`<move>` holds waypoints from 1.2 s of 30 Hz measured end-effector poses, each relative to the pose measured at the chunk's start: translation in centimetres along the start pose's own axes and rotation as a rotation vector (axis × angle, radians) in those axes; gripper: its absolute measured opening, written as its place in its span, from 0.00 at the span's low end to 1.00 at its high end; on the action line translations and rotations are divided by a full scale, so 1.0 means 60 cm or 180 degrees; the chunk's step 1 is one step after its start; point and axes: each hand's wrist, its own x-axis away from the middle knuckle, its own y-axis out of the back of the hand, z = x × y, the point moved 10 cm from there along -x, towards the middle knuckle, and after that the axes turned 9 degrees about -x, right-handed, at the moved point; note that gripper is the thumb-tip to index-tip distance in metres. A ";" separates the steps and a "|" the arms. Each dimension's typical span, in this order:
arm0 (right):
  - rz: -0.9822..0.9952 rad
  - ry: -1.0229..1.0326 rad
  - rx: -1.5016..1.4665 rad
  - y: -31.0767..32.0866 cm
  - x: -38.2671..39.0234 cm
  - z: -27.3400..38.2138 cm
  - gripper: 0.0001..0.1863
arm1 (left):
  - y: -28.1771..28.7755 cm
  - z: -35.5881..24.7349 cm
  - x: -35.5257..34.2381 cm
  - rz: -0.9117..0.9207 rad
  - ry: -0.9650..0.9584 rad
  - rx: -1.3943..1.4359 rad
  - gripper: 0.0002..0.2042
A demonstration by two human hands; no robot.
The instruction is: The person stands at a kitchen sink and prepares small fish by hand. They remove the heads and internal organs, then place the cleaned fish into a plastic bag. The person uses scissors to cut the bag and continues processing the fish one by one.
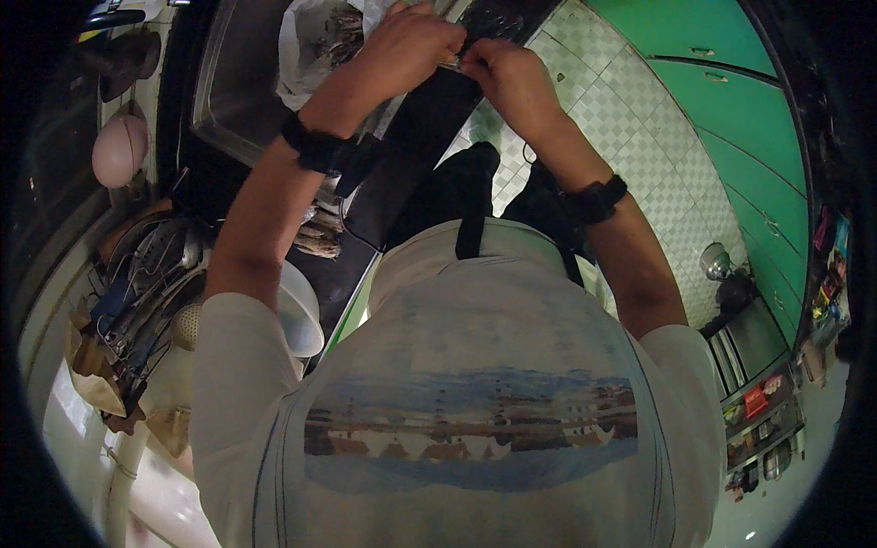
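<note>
My left hand and my right hand come together over the edge of the dark counter. Both have their fingers pinched, almost tip to tip. A small pale bit shows between them, too little to name. Just left of my left hand a white plastic bag lies open, with a heap of thin brownish-grey pieces in it, perhaps small dried fish. More slender pieces of a like look lie on the counter below my left forearm, partly hidden by it.
A metal sink borders the bag on the left. A white bowl stands near my left upper arm, beside a rack of ladles and other utensils. Green cabinets line the right side, beyond the tiled floor.
</note>
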 end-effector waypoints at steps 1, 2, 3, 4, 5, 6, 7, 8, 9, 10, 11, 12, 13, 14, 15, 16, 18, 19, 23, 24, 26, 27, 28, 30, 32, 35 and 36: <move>0.0008 0.0086 0.0194 0.000 0.000 0.006 0.08 | -0.004 -0.003 -0.002 0.0096 -0.0052 -0.0093 0.06; 0.0051 0.0130 0.0419 -0.002 0.001 0.010 0.08 | 0.002 -0.006 -0.004 0.0009 -0.0061 -0.0157 0.06; -0.0016 0.0251 0.0370 0.002 0.004 0.019 0.08 | 0.006 -0.009 -0.006 -0.0075 -0.0070 -0.0219 0.06; -0.0048 0.0330 0.0353 0.004 0.008 0.026 0.08 | 0.012 -0.011 -0.008 -0.0160 -0.0080 -0.0280 0.06; -0.0129 0.0509 0.0330 0.009 0.011 0.037 0.08 | 0.010 -0.011 -0.009 -0.0097 -0.0060 -0.0315 0.06; -0.0060 0.0380 0.0346 0.006 0.009 0.030 0.08 | 0.008 -0.011 -0.011 -0.0036 -0.0042 -0.0351 0.06; -0.0042 0.0350 0.0353 0.005 0.009 0.029 0.08 | 0.006 -0.009 -0.011 0.0028 -0.0025 -0.0388 0.06; -0.0010 0.0293 0.0364 0.004 0.007 0.026 0.08 | 0.009 -0.010 -0.009 -0.0024 -0.0032 -0.0418 0.05; -0.0011 0.0312 0.0364 0.005 0.006 0.026 0.08 | 0.012 -0.011 -0.005 -0.0075 -0.0042 -0.0450 0.05; 0.0000 0.0306 0.0367 0.005 0.003 0.025 0.08 | 0.015 -0.010 -0.001 -0.0127 -0.0055 -0.0487 0.05; 0.0012 0.0300 0.0372 0.006 0.001 0.023 0.09 | 0.026 -0.013 0.006 -0.0339 -0.0170 -0.0494 0.05; 0.0068 0.0244 0.0377 0.005 -0.002 0.018 0.09 | 0.035 -0.018 0.017 -0.0552 -0.0289 -0.0500 0.06; 0.0133 0.0185 0.0382 0.004 -0.004 0.014 0.09 | 0.042 -0.024 0.027 -0.0757 -0.0393 -0.0500 0.06; 0.0211 0.0121 0.0383 0.002 -0.003 0.010 0.08 | 0.035 -0.027 0.032 -0.0753 -0.0433 -0.0519 0.05; 0.0214 0.0067 0.0338 0.004 -0.004 0.007 0.08 | 0.029 -0.028 0.035 -0.0747 -0.0456 -0.0547 0.05; 0.0215 0.0017 0.0294 0.006 -0.005 0.004 0.09 | 0.024 -0.028 0.037 -0.0745 -0.0478 -0.0580 0.05; 0.0203 -0.0103 0.0225 0.010 -0.009 -0.004 0.09 | 0.014 -0.021 0.034 -0.0646 -0.0461 -0.0561 0.05; 0.0192 -0.0175 0.0199 0.012 -0.010 -0.008 0.09 | 0.010 -0.016 0.030 -0.0575 -0.0429 -0.0539 0.05; -0.0161 -0.0107 0.0288 0.037 -0.009 -0.005 0.09 | 0.022 -0.019 0.015 -0.0758 -0.0456 -0.0627 0.05; -0.0267 0.0095 0.0227 0.042 -0.007 0.007 0.09 | 0.025 -0.019 0.011 -0.0739 -0.0456 -0.0633 0.05; -0.0449 0.0413 0.0133 0.051 0.003 0.027 0.09 | 0.029 -0.016 0.004 -0.0657 -0.0392 -0.0607 0.05; -0.0311 0.0428 0.0270 0.042 0.003 0.029 0.10 | 0.029 -0.013 0.001 -0.0593 -0.0344 -0.0565 0.05; -0.0197 0.0485 0.0412 0.033 0.005 0.033 0.10 | 0.026 -0.009 -0.003 -0.0490 -0.0270 -0.0513 0.05; -0.0006 0.0385 0.0572 0.021 0.003 0.025 0.09 | 0.021 -0.005 -0.006 -0.0349 -0.0165 -0.0543 0.06; 0.0029 0.0280 0.0395 0.021 -0.004 0.013 0.08 | 0.028 -0.004 -0.002 -0.0509 -0.0111 -0.0543 0.06; 0.0065 0.0051 0.0111 0.023 -0.019 -0.009 0.08 | 0.046 -0.018 0.015 -0.1039 -0.0249 -0.0540 0.08; 0.0077 -0.0029 0.0020 0.026 -0.024 -0.017 0.08 | 0.043 -0.024 0.024 -0.1053 -0.0310 -0.0554 0.08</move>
